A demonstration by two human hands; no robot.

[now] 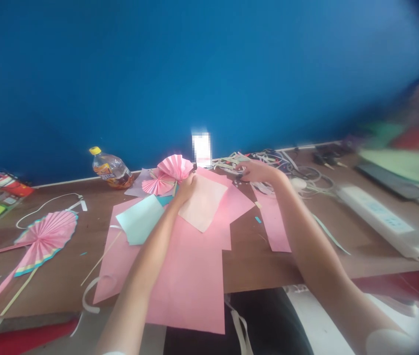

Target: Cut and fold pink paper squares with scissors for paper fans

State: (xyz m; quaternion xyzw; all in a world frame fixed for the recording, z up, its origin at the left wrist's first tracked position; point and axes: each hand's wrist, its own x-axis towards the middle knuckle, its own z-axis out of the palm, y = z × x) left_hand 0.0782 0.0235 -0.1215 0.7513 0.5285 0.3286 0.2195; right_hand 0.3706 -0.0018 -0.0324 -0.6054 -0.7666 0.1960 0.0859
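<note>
One brown table (246,271) crosses the lower half of the frame, against a blue wall (209,64). Three pleated pink fans (46,235) show: two near centre, one at lower left. One bottle (108,169) sits left of centre. The left hand (187,188), arm stretched, pinches one pale pink sheet (206,203) at centre; the right hand (260,171) bends near paper strips (227,161), its grip impossible to tell.

On the brown tabletop (249,268), pink sheets (194,281) are spread centrally; a pleated fan (46,240) is placed at nine o'clock, a bottle (110,170) at ten, heaped strips (266,158) towards one, a power strip (375,209) at three.
</note>
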